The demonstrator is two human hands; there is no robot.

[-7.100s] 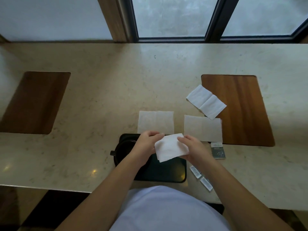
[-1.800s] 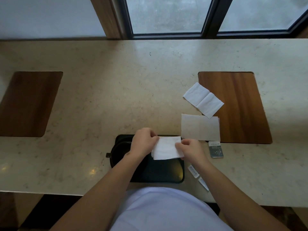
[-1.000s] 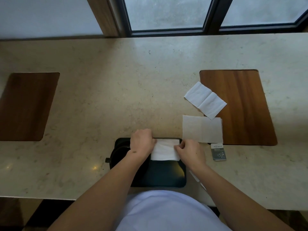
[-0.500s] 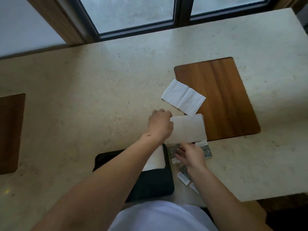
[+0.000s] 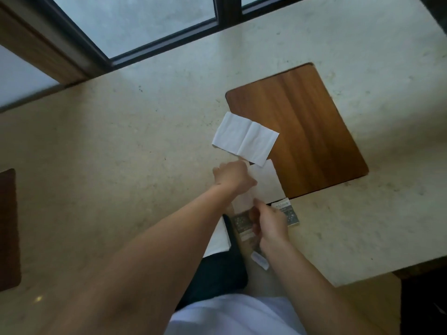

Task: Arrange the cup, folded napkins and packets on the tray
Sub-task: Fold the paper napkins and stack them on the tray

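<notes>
Nearest the body: white shirt (image 5: pixel 232 315) at the lower edge. Dark tray (image 5: pixel 217 272) just beyond it on the pale stone counter (image 5: pixel 121 165), largely covered by the left forearm; folded white napkin (image 5: pixel 219 238) lying on the tray's far right part. Cup not discernible. Small white packet (image 5: pixel 260 259) on the counter just right of the tray, partly under the right wrist.

Right hand (image 5: pixel 269 226) over the counter beside the tray's far right corner, fingers curled and pinched on the near edge of a beige napkin (image 5: pixel 266 182). Dark printed packet (image 5: pixel 243 224) just left of that hand, lying half under the napkin's lifted, blurred near part; a second dark packet (image 5: pixel 286 211) just right of the hand, flat on the counter. Grip of the right hand partly blurred.

Left hand (image 5: pixel 233 176) farther out, knuckles up, closed on the beige napkin's left edge. Napkin's right portion overlapping the near left corner of the wooden inlay (image 5: pixel 304 131).

Beyond the hands: unfolded white napkin (image 5: pixel 245 137) with a centre crease, lying flat, straddling the inlay's left edge, its near corner touching the beige napkin. Farthest: dark window frame (image 5: pixel 154 44).
</notes>
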